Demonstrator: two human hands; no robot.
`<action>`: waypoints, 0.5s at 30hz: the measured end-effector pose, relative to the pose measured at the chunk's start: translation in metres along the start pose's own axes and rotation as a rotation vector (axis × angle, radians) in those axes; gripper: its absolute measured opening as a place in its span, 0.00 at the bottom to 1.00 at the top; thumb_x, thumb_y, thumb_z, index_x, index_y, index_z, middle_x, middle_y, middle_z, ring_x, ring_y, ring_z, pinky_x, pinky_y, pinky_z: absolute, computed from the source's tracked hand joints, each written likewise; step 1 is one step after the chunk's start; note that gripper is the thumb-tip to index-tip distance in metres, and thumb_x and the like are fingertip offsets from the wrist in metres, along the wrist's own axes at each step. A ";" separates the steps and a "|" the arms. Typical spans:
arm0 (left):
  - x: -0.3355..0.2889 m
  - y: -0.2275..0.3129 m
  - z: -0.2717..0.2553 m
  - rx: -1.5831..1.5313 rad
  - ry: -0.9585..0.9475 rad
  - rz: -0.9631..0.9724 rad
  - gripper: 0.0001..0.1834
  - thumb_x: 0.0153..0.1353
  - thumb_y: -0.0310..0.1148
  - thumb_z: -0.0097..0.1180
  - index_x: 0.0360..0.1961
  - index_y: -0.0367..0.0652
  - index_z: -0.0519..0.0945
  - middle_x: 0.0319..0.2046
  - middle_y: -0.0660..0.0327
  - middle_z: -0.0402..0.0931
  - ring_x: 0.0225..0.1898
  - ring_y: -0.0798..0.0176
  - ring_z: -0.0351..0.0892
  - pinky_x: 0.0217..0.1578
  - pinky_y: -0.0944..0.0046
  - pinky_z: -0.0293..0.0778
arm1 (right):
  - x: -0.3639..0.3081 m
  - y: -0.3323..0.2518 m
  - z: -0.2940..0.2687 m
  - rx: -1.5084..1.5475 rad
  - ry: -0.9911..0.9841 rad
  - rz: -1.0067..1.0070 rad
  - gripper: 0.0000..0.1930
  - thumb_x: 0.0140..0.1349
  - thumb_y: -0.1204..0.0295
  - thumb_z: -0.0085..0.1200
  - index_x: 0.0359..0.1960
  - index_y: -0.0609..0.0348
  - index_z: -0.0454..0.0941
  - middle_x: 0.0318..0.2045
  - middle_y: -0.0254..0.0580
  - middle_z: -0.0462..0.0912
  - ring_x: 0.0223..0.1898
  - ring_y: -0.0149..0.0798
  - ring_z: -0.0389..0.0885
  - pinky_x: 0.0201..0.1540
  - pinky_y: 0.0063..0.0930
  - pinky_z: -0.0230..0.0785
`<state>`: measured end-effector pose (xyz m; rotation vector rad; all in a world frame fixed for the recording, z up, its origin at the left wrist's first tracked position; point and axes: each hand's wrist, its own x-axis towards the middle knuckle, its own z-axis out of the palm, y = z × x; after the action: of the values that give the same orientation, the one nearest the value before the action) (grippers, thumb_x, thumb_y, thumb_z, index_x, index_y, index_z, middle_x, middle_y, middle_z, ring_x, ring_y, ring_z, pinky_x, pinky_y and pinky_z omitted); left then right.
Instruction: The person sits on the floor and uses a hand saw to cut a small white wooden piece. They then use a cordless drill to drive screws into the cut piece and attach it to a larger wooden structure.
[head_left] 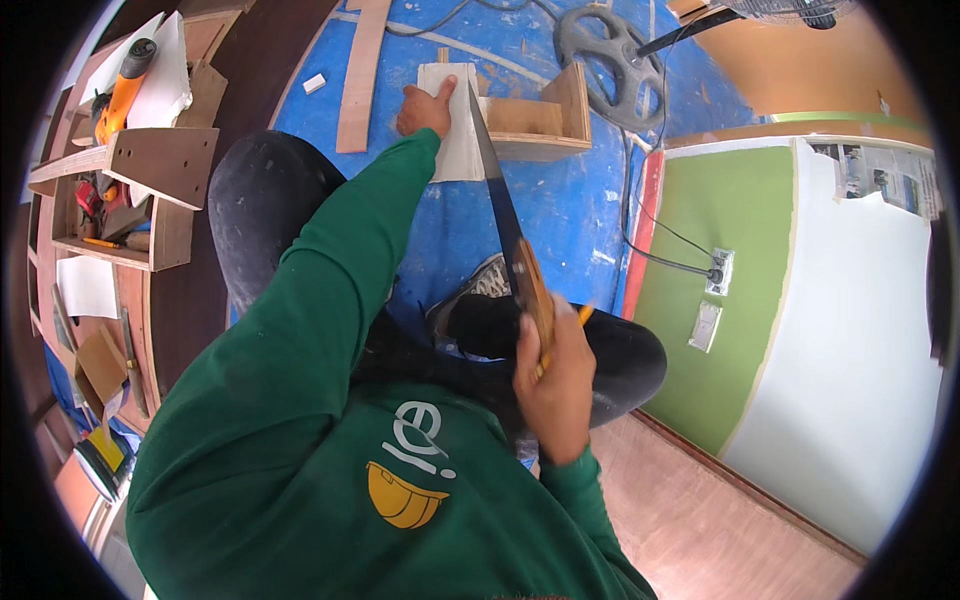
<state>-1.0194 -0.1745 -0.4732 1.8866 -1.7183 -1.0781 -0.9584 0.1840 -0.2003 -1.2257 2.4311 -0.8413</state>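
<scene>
Over blue sheeting [570, 215], your right hand [561, 380] wrapped the probably whippy saw [500, 195] by its handle [537, 295], smart; couldn't tell if left hand [427, 108] pinched the board [458, 150].

Green sweatshirt [280, 440], near — short white lettering [418, 432], lowercase, with yellow helmet emblem [405, 497] beside it. Newsprint [903, 178], right wall [860, 300], far part — print and pictures, too small to read.
</scene>
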 end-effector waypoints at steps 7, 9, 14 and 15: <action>0.003 0.004 -0.004 -0.025 -0.015 0.006 0.55 0.60 0.79 0.59 0.57 0.27 0.75 0.50 0.34 0.86 0.56 0.33 0.86 0.58 0.39 0.78 | 0.093 0.021 0.052 0.002 0.007 0.012 0.19 0.76 0.72 0.56 0.62 0.70 0.74 0.47 0.72 0.83 0.49 0.73 0.83 0.51 0.56 0.76; 0.001 0.001 -0.006 -0.022 -0.021 -0.004 0.55 0.60 0.79 0.59 0.57 0.27 0.75 0.50 0.34 0.86 0.56 0.33 0.86 0.58 0.39 0.78 | 0.072 0.014 0.035 0.040 -0.016 -0.040 0.19 0.76 0.72 0.57 0.63 0.70 0.73 0.48 0.72 0.83 0.51 0.73 0.83 0.52 0.56 0.77; 0.002 -0.002 0.003 0.005 -0.001 0.000 0.55 0.61 0.78 0.59 0.57 0.26 0.75 0.50 0.34 0.86 0.56 0.33 0.86 0.58 0.40 0.78 | -0.018 -0.011 -0.022 0.030 -0.046 0.127 0.20 0.76 0.73 0.56 0.65 0.70 0.73 0.53 0.73 0.82 0.54 0.74 0.81 0.55 0.56 0.77; 0.003 -0.005 0.002 -0.003 -0.013 -0.010 0.56 0.60 0.80 0.59 0.57 0.27 0.76 0.51 0.33 0.85 0.56 0.33 0.86 0.59 0.39 0.78 | -0.014 -0.007 -0.017 0.022 -0.028 0.083 0.20 0.76 0.73 0.56 0.65 0.70 0.73 0.52 0.73 0.82 0.53 0.75 0.81 0.54 0.56 0.77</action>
<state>-1.0178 -0.1756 -0.4785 1.8931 -1.7149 -1.0978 -0.9540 0.1978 -0.1827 -1.1132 2.4254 -0.8199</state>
